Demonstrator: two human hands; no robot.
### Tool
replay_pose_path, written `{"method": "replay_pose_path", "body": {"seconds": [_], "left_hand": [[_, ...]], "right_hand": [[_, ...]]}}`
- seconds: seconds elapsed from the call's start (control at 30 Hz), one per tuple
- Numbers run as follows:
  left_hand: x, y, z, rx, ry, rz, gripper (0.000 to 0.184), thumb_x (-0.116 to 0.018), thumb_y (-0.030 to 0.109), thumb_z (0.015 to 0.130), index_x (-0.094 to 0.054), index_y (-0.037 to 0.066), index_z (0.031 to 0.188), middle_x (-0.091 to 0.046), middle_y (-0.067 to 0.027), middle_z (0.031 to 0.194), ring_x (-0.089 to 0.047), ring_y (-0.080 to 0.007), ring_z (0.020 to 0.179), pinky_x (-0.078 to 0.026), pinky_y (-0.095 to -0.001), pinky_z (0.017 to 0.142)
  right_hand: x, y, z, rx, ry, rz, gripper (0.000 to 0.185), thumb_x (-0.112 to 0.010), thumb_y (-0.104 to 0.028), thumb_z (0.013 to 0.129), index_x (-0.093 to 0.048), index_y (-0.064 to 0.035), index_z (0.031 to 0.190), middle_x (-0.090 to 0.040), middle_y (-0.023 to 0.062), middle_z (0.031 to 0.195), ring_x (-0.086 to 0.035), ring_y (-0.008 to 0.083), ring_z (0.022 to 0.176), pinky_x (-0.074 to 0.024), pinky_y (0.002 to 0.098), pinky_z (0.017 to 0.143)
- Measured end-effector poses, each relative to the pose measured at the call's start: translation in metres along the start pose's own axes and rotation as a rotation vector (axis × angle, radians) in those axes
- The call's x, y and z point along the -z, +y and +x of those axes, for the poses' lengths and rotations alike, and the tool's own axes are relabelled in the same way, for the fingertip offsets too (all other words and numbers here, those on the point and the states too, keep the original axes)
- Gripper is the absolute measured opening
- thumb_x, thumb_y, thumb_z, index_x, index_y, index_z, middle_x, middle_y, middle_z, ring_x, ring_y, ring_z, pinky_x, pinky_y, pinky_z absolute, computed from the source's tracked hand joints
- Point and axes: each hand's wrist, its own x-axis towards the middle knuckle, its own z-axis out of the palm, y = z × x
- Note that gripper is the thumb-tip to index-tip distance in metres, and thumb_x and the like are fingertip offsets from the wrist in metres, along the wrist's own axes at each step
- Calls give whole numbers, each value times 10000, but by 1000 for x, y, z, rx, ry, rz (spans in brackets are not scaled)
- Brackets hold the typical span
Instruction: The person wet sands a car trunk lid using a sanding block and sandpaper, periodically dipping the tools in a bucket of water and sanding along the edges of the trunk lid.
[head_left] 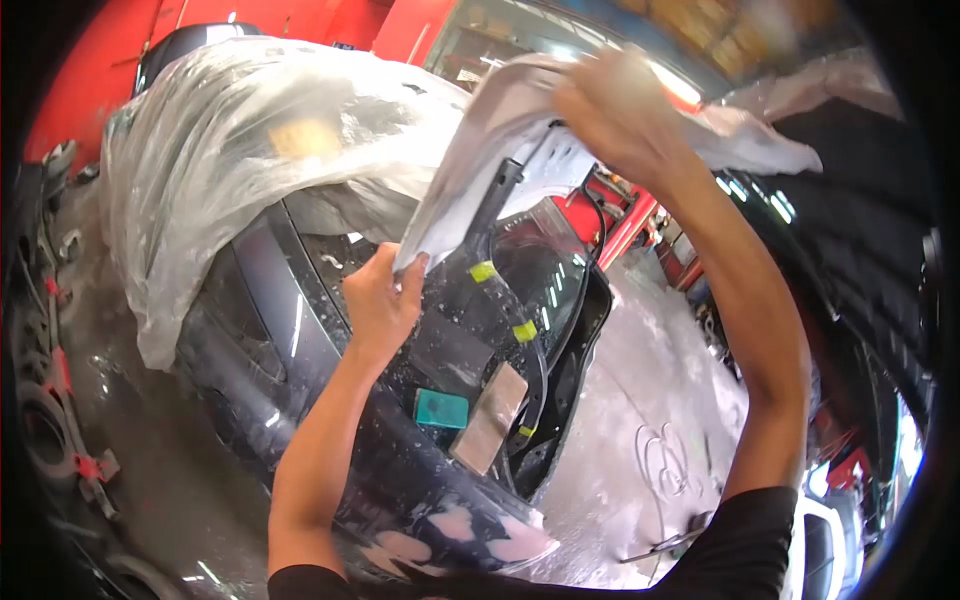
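Note:
A pale grey, curved panel-like piece (455,150) rises over the dark car body (400,470); its exact kind I cannot tell. My left hand (385,300) pinches its lower edge between thumb and fingers. Higher up, my right hand (625,120) is at the piece's upper right edge, its fingers smeared by motion. Just under the piece is a black rod-like part (495,200). Below my hands, a teal block (441,408) lies on the dusty dark surface, beside a long brownish-grey flat block (489,418).
Clear plastic sheeting (230,120) drapes over the car at the left. Yellow tape pieces (483,271) mark a dark curved strip. Whitish sheeting (650,400) with a loose wire spreads at the right. A red-marked metal stand (65,375) is at far left.

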Motion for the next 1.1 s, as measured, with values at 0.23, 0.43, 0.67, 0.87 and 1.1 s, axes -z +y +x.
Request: {"method": "replay_pose_path", "body": {"seconds": [0.23, 0.43, 0.67, 0.87, 1.1], "left_hand": [[0, 2, 1, -22, 16, 65, 117, -747, 161, 987, -697, 56, 971, -701, -155, 764, -709, -295, 618, -521, -374, 554], [-3, -2, 0, -48, 47, 20, 126, -749, 171, 988, -701, 55, 979, -703, -148, 759, -694, -296, 593, -515, -383, 543], [2, -3, 0, -43, -19, 53, 127, -750, 156, 988, -704, 38, 992, -729, -168, 794, -755, -309, 671, -556, -387, 578], [0, 0, -2, -7, -1, 60, 134, -760, 148, 983, -701, 29, 996, -720, -166, 778, -723, -296, 637, -538, -382, 585], [-1, 2, -1, -14, 9, 72, 169, -767, 183, 991, -695, 31, 986, -704, -150, 752, -684, -220, 617, -518, -356, 574]], "right_hand": [[-10, -12, 30, -8, 1, -107, 188, -666, -204, 764, -627, -44, 854, -566, 115, 846, -562, 300, 696, -427, 470, 635], [16, -14, -5, -143, -72, -225, 152, -698, -161, 771, -592, -76, 839, -573, 85, 857, -588, 274, 812, -447, 433, 707], [24, -5, -13, -56, -97, -53, 170, -708, -167, 739, -598, -99, 849, -556, 61, 886, -572, 262, 820, -444, 432, 726], [60, 2, -61, -86, -148, -268, 199, -731, -184, 690, -651, -91, 848, -569, 50, 853, -577, 250, 776, -423, 413, 687], [78, 9, -69, -39, -63, -238, 284, -744, -105, 680, -673, -31, 946, -643, 99, 961, -601, 248, 791, -452, 428, 656]]}}
